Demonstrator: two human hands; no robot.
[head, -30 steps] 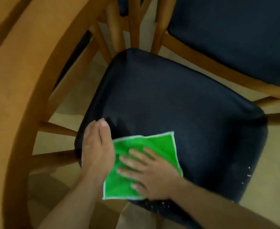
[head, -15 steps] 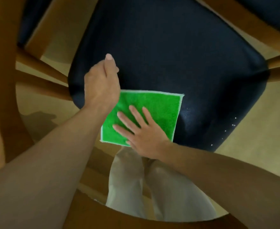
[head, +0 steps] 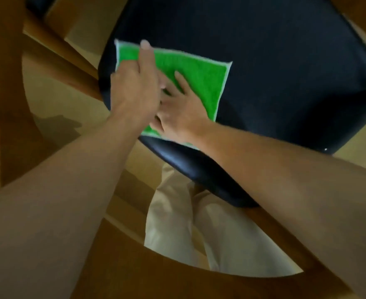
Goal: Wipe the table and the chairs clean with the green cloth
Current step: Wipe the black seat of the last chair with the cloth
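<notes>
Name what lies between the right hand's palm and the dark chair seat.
In the head view, the green cloth lies spread flat between the right hand and the chair seat. The hand presses on the cloth, not on bare seat.

Both hands [head: 177, 113] press green cloth [head: 201, 76] on seat [head: 285, 72]

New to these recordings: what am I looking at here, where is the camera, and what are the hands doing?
There is no machine here. A camera worn on a person's head looks down at their own two bare arms. Below is a dark chair seat in a wooden frame. A green cloth lies flat on the seat. The right hand presses on it with straight fingers. The left hand lies over the cloth's left part; whether it pinches the cloth is unclear. The person's light trousers show below.
</notes>
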